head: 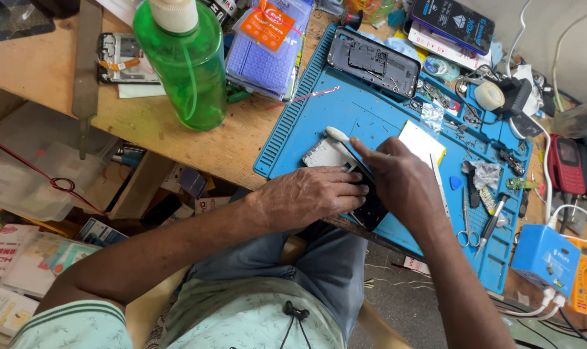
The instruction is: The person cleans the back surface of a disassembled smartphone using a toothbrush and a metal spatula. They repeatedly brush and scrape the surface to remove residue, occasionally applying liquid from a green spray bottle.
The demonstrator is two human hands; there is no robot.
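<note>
Blue mat (371, 119) bears a phone (369, 205) pinned by the flat left hand (313, 194); the right hand (400, 181) grips a toothbrush (340, 137).

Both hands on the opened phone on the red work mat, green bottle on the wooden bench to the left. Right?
Not quite: the work mat is blue, not red, as the head view shows. The rest holds: left hand and right hand are on the opened phone, and the green bottle stands on the wooden bench to the left.
</note>
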